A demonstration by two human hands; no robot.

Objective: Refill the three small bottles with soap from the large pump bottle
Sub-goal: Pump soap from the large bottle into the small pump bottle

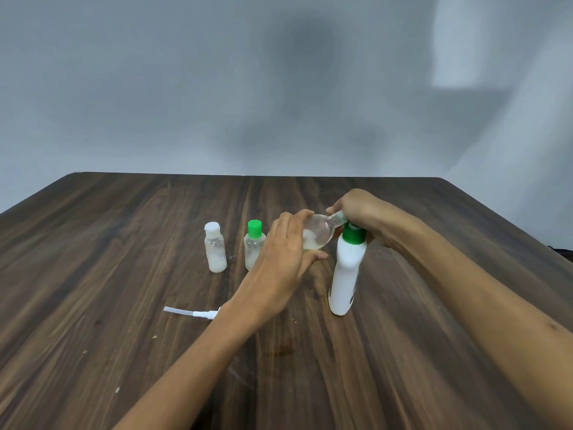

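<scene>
At mid-bench (124, 243), well inside every edge, left grip (285, 252) holds a tilted small bottle (319, 232); right grip (362, 212) pinches its neck above the large bottle (345, 274).

— Where do the bottles stand on the table (108, 243)?

— Two small bottles stand upright near the middle. The first small bottle (215, 247) is at the left, and the second small bottle (253, 243) is just beside it, at its right.

— And the third?

— The third small bottle (319, 232) is above the table, tilted, between the two hands. The left hand (286, 256) is at its base, the right hand (359, 214) at its neck.

— Where is the large bottle (345, 274)?

— It stands upright at the right of the left hand, below the right hand. Its top is just under the neck of the tilted bottle.

— Does something lie nearer to the person?

— Yes, the pump tube (190, 312) lies flat on the table, before the two standing bottles, partly behind the left wrist.
</scene>
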